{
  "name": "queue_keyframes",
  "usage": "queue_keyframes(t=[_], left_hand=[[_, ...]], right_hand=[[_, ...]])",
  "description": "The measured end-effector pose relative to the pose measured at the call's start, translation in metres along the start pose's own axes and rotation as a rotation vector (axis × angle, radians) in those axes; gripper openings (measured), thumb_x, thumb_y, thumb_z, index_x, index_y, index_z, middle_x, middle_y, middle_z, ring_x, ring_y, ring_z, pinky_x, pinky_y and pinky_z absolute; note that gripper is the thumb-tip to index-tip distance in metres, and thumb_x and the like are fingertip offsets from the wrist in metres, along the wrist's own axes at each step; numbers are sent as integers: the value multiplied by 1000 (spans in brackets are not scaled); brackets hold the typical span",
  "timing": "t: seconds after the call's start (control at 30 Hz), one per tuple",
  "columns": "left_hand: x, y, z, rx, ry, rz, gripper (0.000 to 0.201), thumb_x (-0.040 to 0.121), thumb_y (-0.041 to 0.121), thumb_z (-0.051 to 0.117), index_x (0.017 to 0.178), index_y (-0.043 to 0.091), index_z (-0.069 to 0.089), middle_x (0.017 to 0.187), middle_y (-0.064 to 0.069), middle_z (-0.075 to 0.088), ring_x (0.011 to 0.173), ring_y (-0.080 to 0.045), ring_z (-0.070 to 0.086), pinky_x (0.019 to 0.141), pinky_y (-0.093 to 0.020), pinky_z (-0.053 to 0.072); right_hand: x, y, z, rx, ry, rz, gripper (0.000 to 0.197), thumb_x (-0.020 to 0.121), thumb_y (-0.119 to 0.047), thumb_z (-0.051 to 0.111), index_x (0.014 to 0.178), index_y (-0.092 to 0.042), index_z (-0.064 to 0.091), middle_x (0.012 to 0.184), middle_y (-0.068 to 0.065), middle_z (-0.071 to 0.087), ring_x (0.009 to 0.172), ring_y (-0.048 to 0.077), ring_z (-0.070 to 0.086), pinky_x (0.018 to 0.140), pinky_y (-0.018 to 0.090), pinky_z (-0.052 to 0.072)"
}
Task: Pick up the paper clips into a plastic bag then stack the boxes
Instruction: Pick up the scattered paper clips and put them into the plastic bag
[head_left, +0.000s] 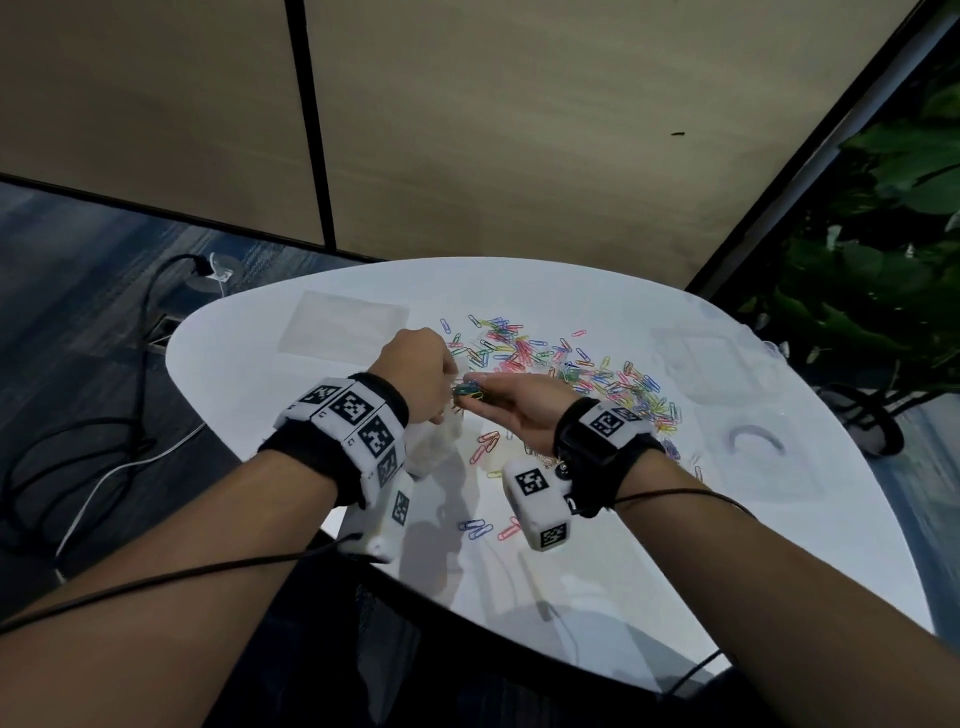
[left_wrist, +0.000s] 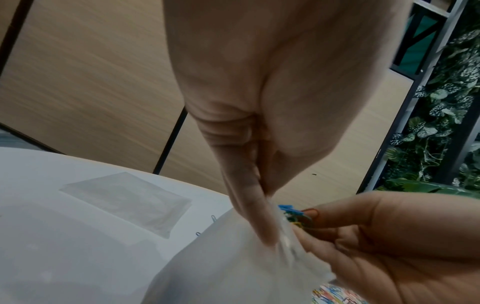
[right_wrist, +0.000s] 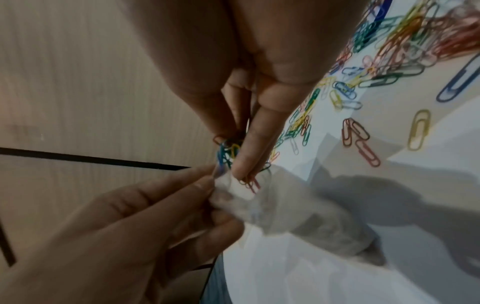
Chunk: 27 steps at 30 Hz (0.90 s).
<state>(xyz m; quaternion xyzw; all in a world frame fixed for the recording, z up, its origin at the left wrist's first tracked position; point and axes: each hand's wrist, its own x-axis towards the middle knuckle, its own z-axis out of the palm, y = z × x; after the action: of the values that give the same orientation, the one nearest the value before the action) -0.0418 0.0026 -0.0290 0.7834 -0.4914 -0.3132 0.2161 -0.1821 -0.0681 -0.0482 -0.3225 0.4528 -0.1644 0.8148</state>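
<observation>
The left hand (head_left: 415, 376) is held above the white worktop (head_left: 597, 571), its thumb and fingers pinched on the mouth of a clear bag (right_wrist: 272, 207). The bag hangs down from that grip toward the worktop, crumpled below the pinch. The right hand (head_left: 519, 410) is held palm-up just beside the left, its fingers closed on a small bunch of clips (head_left: 469, 391) in blue, green and yellow. In the right wrist view the bunch (right_wrist: 228, 152) is seen at the bag's mouth, with a few red clips already partly past the rim. The two hands are touching or nearly so at the bag's opening.

The remaining clips (head_left: 561, 364) lie scattered across the far middle of the worktop, in a band running toward the right. A few stray ones (head_left: 483, 527) lie near the wrists. A second flat bag (head_left: 340, 327) lies at the far left of the worktop. Clear boxes (head_left: 711, 364) are faintly seen at the far right, apart from one another; their number cannot be told. A further clear item (head_left: 756, 441) lies nearer on the right.
</observation>
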Motion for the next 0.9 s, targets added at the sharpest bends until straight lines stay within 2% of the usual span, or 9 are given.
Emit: queue_keyframes(t=[0.1, 0.2, 0.27, 0.33, 0.43, 0.53, 0.67, 0.8, 0.9], left_hand=[[0, 4, 3, -15, -6, -4, 18, 94, 4, 57, 102, 5, 73, 79, -13, 74, 64, -25, 75, 74, -39, 64], [1, 7, 5, -32, -18, 15, 19, 93, 3, 58, 101, 5, 75, 80, -14, 74, 66, -26, 76, 75, -39, 64], [0, 8, 5, -37, -28, 34, 19, 92, 2, 60, 103, 6, 75, 84, -14, 75, 70, -27, 76, 76, -40, 64], [-2, 9, 5, -50, -37, 52, 21, 93, 3, 58, 104, 5, 75, 89, -15, 76, 75, -28, 76, 78, -40, 63], [-3, 9, 5, -64, -51, 65, 23, 96, 3, 52, 103, 5, 74, 84, -17, 76, 70, -28, 76, 76, -39, 64], [-4, 7, 4, -51, -35, 59, 24, 96, 3, 51, 102, 6, 74, 77, -16, 75, 65, -25, 76, 74, -37, 64], [-2, 6, 3, -19, -29, 67, 27, 95, 2, 49, 98, 6, 75, 74, -15, 76, 62, -22, 76, 73, -35, 64], [-1, 3, 2, 11, -34, 66, 29, 91, -1, 50, 88, 7, 78, 72, -12, 74, 61, -23, 75, 72, -37, 64], [1, 0, -1, -11, 11, 40, 27, 94, 2, 51, 97, 7, 77, 69, -6, 67, 61, -25, 75, 71, -39, 64]], right_hand=[[6, 1, 4, -34, -26, 20, 29, 96, 6, 45, 122, 18, 53, 114, 23, 61, 102, 28, 63, 86, 28, 56], [12, 8, 4, -266, -22, -45, 34, 90, 14, 45, 122, 14, 58, 115, 24, 62, 102, 28, 61, 89, 27, 55], [15, 15, 4, -502, 82, -152, 29, 84, 13, 55, 110, 8, 68, 110, 28, 67, 89, 29, 64, 87, 35, 58], [14, 19, 3, -817, 225, -281, 20, 81, 4, 64, 95, -2, 76, 94, 24, 73, 73, 23, 64, 82, 44, 60], [11, 18, 4, -1105, 312, -397, 17, 81, -5, 63, 89, -5, 78, 86, 18, 74, 65, 18, 57, 69, 38, 58], [9, 17, 7, -1149, 250, -395, 20, 81, -2, 62, 90, -8, 78, 84, 15, 74, 63, 16, 55, 59, 27, 50], [9, 14, 9, -1260, 242, -487, 18, 79, -2, 63, 82, -9, 79, 64, 2, 65, 55, 10, 53, 54, 17, 45], [9, 10, 11, -1464, 64, -428, 20, 82, -3, 54, 77, -8, 74, 67, 6, 61, 61, 20, 54, 56, 23, 42], [9, 3, 7, -1178, 18, -430, 30, 84, 1, 53, 79, -17, 76, 77, 1, 70, 73, 21, 69, 67, 30, 58]])
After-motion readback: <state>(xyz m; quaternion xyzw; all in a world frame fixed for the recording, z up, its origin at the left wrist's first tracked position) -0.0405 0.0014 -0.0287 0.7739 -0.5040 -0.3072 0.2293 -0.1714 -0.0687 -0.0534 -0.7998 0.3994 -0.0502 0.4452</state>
